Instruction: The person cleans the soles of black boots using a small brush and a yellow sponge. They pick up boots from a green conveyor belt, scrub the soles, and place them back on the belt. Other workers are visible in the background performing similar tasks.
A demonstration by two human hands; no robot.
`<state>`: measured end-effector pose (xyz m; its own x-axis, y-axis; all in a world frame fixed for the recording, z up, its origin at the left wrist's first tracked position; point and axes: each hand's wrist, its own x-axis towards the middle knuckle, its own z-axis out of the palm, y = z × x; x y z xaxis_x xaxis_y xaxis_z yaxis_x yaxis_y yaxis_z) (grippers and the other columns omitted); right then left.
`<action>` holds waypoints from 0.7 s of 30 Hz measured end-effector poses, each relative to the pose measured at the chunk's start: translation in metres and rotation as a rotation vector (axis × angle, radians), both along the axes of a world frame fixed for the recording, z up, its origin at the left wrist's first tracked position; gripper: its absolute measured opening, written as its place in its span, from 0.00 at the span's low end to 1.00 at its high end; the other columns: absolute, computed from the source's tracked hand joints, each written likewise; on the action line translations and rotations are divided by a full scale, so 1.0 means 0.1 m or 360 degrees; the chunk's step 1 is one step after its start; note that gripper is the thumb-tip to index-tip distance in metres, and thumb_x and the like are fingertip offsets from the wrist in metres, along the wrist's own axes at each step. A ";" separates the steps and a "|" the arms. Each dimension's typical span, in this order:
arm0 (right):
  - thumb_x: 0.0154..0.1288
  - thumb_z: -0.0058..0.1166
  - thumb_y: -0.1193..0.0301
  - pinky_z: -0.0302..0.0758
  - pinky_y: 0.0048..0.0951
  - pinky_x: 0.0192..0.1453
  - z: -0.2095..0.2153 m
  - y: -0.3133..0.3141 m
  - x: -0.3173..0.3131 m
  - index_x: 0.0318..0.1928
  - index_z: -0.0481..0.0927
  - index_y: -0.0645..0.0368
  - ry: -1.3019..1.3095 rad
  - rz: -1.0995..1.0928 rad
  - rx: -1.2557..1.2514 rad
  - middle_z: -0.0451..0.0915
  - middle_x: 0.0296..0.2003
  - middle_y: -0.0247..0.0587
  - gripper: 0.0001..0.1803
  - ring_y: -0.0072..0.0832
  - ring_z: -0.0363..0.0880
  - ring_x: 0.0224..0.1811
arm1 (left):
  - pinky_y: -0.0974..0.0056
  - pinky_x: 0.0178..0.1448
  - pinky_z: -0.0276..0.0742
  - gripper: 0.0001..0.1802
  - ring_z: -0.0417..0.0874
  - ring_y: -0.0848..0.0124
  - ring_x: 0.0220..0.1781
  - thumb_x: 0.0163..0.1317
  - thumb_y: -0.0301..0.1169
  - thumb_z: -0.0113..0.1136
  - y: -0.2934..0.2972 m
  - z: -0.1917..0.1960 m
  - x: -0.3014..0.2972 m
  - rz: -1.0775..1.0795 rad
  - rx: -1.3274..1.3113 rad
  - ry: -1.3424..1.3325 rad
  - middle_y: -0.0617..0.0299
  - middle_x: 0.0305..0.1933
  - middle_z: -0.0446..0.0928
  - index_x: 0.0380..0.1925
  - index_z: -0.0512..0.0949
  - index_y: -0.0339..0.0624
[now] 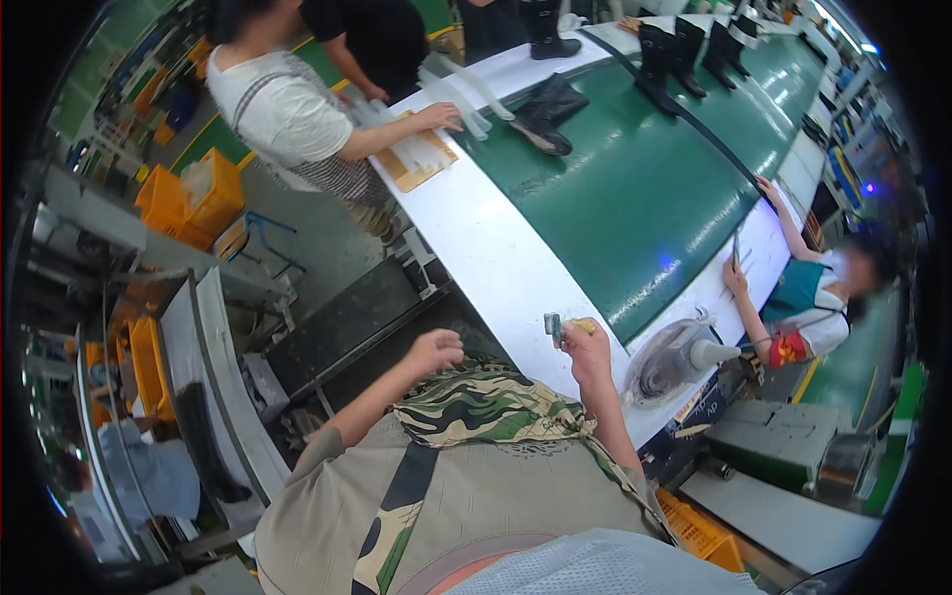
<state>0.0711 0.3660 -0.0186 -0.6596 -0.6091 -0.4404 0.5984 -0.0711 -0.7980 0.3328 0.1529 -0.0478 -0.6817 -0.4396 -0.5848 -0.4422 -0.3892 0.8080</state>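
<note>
My right hand [589, 355] is closed around a small brush-like tool [552, 325] with a yellowish handle and a flat grey head, held over the white bench edge [496, 268]. In front of my apron, to the left, my left hand [434, 351] hovers with loosely bent fingers and nothing visible in it. Just right of my right hand stands a plastic-wrapped container [662, 369] with a pale nozzle. Farther up, a black boot [547, 114] lies on its side on the green conveyor belt [605, 228].
Several upright black boots [654, 64] stand along the far belt. A person in a white top [288, 109] works at the left over a tan board [415, 164]; another in a green apron [798, 288] holds a long black strip [709, 139] at the right. Yellow crates [193, 203] stand left.
</note>
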 end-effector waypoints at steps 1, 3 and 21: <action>0.60 0.63 0.72 0.73 0.25 0.32 -0.02 0.08 0.01 0.35 0.73 0.57 -0.0004 -0.0058 0.0026 0.80 0.30 0.37 0.10 0.25 0.79 0.27 | 0.65 0.46 0.82 0.29 0.84 0.67 0.47 0.56 0.27 0.69 0.07 -0.03 -0.07 -0.0134 0.0025 -0.0025 0.50 0.54 0.80 0.58 0.73 0.32; 0.60 0.63 0.72 0.73 0.25 0.32 -0.03 0.19 0.00 0.36 0.73 0.57 -0.0010 -0.0150 0.0079 0.80 0.30 0.36 0.10 0.25 0.79 0.27 | 0.63 0.52 0.81 0.31 0.83 0.65 0.51 0.56 0.29 0.69 0.06 -0.29 -0.19 -0.0302 0.0092 0.0033 0.48 0.56 0.79 0.59 0.71 0.30; 0.66 0.59 0.75 0.79 0.36 0.39 0.33 -0.35 0.14 0.38 0.74 0.57 0.0096 -0.0785 0.0045 0.78 0.32 0.35 0.06 0.26 0.78 0.32 | 0.62 0.47 0.81 0.30 0.86 0.62 0.40 0.50 0.39 0.70 -1.36 -0.80 -1.36 -0.1267 -0.0594 0.0050 0.48 0.40 0.85 0.50 0.79 0.30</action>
<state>0.0853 0.3313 0.0139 -0.8910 -0.2065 -0.4044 0.4517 -0.3117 -0.8360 0.1965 0.0167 -0.1280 -0.8805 0.0143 -0.4739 -0.4454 0.3175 0.8371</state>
